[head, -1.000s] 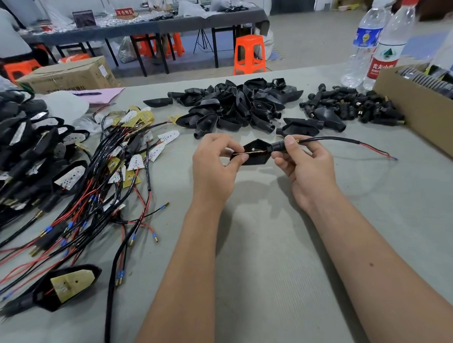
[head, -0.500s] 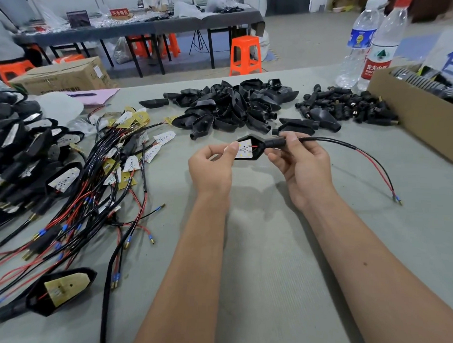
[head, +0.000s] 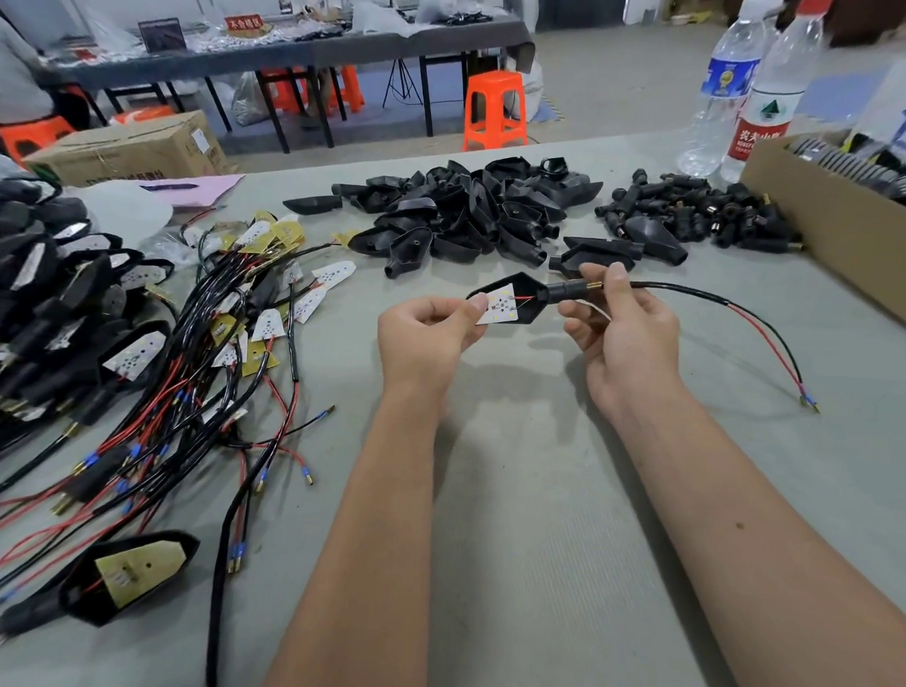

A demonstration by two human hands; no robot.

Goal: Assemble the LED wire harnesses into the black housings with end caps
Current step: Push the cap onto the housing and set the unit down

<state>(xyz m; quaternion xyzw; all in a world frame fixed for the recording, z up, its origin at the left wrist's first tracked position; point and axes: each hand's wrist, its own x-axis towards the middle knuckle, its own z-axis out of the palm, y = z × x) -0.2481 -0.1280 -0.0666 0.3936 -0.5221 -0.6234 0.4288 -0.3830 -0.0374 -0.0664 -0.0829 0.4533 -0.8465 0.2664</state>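
The black housing (head: pixel 532 301) was held up off the table (head: pixel 563 501) between the two hands, its long axis running roughly left to right, pointed tip leftward and narrow neck rightward. The white LED board (head: pixel 503 309) lay half in its open face, the near-left edge standing proud over the rim, red wire visible behind it. Left of the housing, the left hand (head: pixel 426 329) pinched that free edge of the board between thumb and curled fingers (head: pixel 477 307). Right of the housing, the right hand (head: pixel 623 326) pinched the end cap (head: pixel 571 287) on the neck, thumb on top; its other fingers were loosely curled beneath. From there the harness cable (head: pixel 699 295) arched away rightward and dropped to the table.

To my eye the board still needed seating, a push along that axis toward the neck, and the left hand was the nearer one. Beyond the housing lay the pile of empty housings (head: pixel 466 210); well left of it, loose harnesses (head: pixel 225 335).
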